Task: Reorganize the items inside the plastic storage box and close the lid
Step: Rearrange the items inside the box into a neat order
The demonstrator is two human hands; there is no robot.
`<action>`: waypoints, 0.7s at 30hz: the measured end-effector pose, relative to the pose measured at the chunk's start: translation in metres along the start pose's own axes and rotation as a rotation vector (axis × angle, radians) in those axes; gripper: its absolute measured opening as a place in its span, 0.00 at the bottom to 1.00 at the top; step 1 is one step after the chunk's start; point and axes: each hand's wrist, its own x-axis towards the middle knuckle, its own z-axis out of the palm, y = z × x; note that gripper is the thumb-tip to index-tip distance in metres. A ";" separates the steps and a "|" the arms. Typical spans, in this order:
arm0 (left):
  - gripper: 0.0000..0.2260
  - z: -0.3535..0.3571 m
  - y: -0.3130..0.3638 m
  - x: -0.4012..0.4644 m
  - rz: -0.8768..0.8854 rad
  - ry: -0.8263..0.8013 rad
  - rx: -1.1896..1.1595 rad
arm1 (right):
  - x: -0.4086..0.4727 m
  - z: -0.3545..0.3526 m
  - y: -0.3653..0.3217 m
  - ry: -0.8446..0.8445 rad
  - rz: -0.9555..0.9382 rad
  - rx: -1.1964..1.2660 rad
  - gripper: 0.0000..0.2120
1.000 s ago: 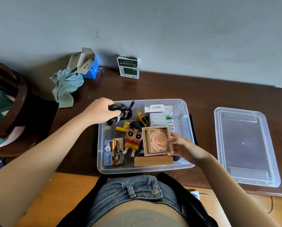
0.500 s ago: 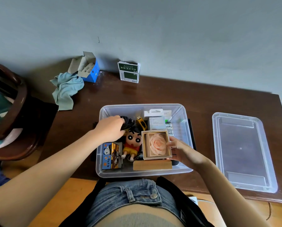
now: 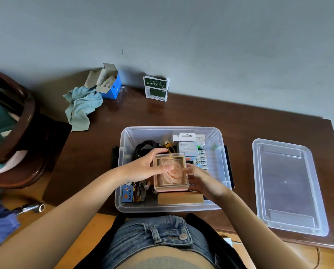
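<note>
Both the left hand (image 3: 142, 167) and right hand (image 3: 201, 181) grasp the square wooden-framed rose box (image 3: 171, 172) (frame centre) over the open clear plastic storage box (image 3: 123, 191); its transparent lid (image 3: 288, 187) lies right on the desk (image 3: 239, 121)

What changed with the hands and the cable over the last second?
The left hand put the black coiled cable down in the clear plastic storage box, let go, and joined the right hand holding the wooden-framed rose box. The clear lid stayed on the table.
</note>
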 end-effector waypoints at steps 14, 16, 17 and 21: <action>0.20 -0.032 0.003 -0.021 0.254 0.441 -0.405 | 0.011 -0.014 -0.012 0.119 -0.058 -0.370 0.11; 0.17 -0.036 -0.001 -0.024 0.268 0.527 -0.466 | 0.010 -0.016 -0.008 0.072 -0.095 -0.553 0.06; 0.14 -0.037 -0.004 -0.025 0.269 0.567 -0.486 | 0.009 -0.016 -0.005 0.022 -0.109 -0.625 0.06; 0.10 -0.036 -0.016 -0.025 0.269 0.694 -0.555 | 0.009 -0.006 0.002 -0.151 -0.112 -0.900 0.13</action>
